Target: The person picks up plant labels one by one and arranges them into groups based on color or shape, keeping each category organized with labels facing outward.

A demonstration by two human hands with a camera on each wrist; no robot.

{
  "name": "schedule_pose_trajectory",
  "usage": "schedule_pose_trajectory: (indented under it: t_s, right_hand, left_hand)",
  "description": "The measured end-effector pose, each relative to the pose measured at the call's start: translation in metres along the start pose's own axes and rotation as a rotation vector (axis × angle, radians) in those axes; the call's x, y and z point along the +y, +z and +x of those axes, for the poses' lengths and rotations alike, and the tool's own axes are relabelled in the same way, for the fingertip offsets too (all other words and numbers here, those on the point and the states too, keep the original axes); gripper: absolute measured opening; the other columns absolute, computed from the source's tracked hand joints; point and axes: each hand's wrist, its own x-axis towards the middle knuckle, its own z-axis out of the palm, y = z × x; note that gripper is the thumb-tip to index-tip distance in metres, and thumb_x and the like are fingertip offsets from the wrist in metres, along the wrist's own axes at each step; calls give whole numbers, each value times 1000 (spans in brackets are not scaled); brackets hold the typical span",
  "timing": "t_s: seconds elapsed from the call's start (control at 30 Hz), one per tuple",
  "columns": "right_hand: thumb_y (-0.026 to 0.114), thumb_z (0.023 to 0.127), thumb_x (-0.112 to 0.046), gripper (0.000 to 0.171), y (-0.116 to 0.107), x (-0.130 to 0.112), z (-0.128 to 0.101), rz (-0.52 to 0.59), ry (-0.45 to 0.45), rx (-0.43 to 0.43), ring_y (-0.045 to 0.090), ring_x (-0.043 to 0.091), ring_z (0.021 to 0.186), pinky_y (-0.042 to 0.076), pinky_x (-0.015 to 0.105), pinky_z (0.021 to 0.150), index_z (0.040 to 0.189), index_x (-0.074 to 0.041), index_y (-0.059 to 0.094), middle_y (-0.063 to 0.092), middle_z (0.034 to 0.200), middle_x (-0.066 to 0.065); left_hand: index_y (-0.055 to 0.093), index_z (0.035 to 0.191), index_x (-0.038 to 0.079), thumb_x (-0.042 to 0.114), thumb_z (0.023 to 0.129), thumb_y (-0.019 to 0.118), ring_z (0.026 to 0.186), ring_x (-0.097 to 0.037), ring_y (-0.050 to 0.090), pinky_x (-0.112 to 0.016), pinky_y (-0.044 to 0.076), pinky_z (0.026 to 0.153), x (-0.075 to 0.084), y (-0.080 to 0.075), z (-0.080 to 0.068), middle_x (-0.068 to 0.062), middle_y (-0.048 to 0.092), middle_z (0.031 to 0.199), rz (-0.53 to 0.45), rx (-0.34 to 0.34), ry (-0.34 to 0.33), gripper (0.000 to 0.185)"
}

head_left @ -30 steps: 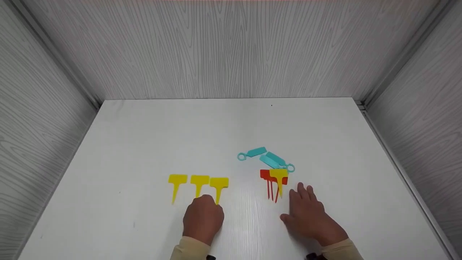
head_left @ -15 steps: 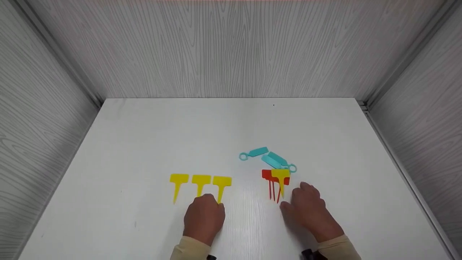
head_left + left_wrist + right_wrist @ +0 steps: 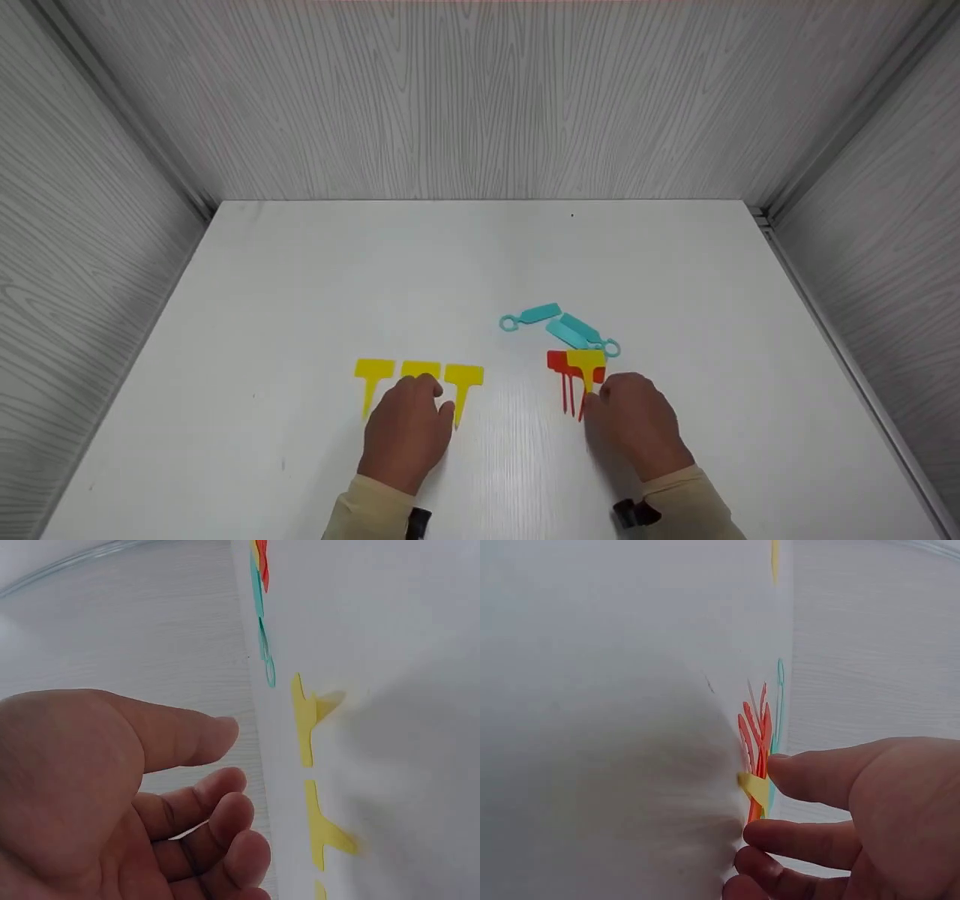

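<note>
Three yellow T-shaped plant labels lie in a row: the left label (image 3: 374, 368), the middle label (image 3: 420, 369) and the right label (image 3: 464, 376). My left hand (image 3: 409, 435) hovers over the middle label's stem, fingers loosely bent; the left wrist view shows nothing between thumb and fingers. A fourth yellow label (image 3: 585, 358) lies across several red tags (image 3: 556, 361) with thin stems. My right hand (image 3: 637, 424) reaches this pile from the right. Its thumb (image 3: 810, 774) and index finger stand apart on either side of the yellow label's stem (image 3: 754, 791), fingertips right at it.
Behind the red tags lie three teal ring-ended tags (image 3: 540, 313), two of them overlapping. The white tabletop (image 3: 300, 285) is bounded by a grey wood-grain back panel (image 3: 480, 97) and side panels. Beige sleeves and dark wrist straps show at both wrists.
My left hand has released the right yellow label, which shifted slightly right, and drawn back left. My right hand has curled its spread fingers and moved left to the yellow label on the red tags.
</note>
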Motion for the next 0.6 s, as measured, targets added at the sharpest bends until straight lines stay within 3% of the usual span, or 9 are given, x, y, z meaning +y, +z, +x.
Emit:
schedule_pose_trajectory:
  t_s: [0.17,0.37,0.6]
  right_hand:
    - [81,101,-36,40,0,-7,5,-7,41,-34,62,27,74,56,38,67,113,2,74,69,82,8]
    - [83,100,-34,43,-1,-9,11,-13,65,-19,61,28,72,56,38,65,115,5,71,68,79,9]
    - [80,102,-27,35,0,-9,11,18,63,-17,61,27,70,57,36,63,112,5,72,67,79,10]
  left_hand:
    - [79,130,11,17,99,85,96,-23,60,-42,60,93,-8,4,7,-7,67,112,2,-69,26,32]
    - [74,145,17,28,99,87,124,-33,54,-53,51,110,-11,3,25,-13,62,134,83,-53,143,49]
    - [72,148,27,38,95,90,141,-40,46,-64,42,113,-15,7,37,-12,57,152,193,-125,207,57]
